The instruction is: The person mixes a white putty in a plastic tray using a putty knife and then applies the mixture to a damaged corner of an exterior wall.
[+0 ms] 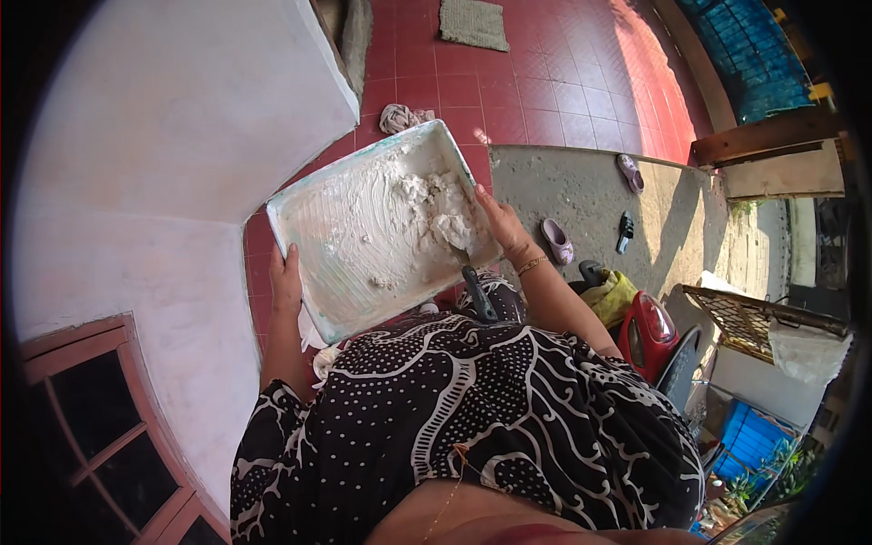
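A white rectangular tray is tilted in front of my body, its floor streaked with white paste, with thicker lumps at the upper right. My left hand grips the tray's left edge, and my right hand grips its right edge. A dark-handled scraper leans in the tray's lower right, its blade partly hidden in a lump of paste and its handle pointing toward my patterned black top.
A pale wall with a pink-framed window is left. Beyond lie red tiles, a mat and cloth. Concrete holds sandals. Right are a red vehicle, yellow bag and mesh rack.
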Available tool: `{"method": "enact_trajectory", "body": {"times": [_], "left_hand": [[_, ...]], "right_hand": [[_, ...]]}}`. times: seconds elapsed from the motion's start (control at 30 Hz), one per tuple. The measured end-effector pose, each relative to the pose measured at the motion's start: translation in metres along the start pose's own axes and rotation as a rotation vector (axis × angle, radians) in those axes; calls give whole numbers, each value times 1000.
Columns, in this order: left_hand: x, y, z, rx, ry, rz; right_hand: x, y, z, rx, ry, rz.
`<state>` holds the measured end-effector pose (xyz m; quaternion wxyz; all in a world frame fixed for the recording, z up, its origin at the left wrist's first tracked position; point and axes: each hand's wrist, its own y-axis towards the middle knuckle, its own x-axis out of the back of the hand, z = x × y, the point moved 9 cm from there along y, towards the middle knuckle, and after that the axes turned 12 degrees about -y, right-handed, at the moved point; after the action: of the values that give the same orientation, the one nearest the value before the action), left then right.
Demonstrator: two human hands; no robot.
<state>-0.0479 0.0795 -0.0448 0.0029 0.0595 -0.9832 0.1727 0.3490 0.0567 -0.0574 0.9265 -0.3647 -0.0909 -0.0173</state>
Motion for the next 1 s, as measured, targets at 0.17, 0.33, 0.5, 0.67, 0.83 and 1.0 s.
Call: {"method": "enact_trajectory", "body": {"times": [0.17,0.33,0.5,0.67,0.83,1.0], "left_hand": [[-2,-3,22,27,-77,-8],[4,-12,7,34,-30,-23],[7,-18,-1,26,-22,5],[3,-28,10,16,68,-25],[-9,-47,-5,14,59,-27],[-13,-35,-8,-1,53,-46]], "right_hand": [[11,0,-9,19,-42,-83],[-1,-3,-10,-16,-36,-7],[1,1,5,133,-86,-17],[13,-21,17,156,-116,-10],[23,-26,-10,152,-50,-3],[32,-29,-17,178,-60,-68]]}}
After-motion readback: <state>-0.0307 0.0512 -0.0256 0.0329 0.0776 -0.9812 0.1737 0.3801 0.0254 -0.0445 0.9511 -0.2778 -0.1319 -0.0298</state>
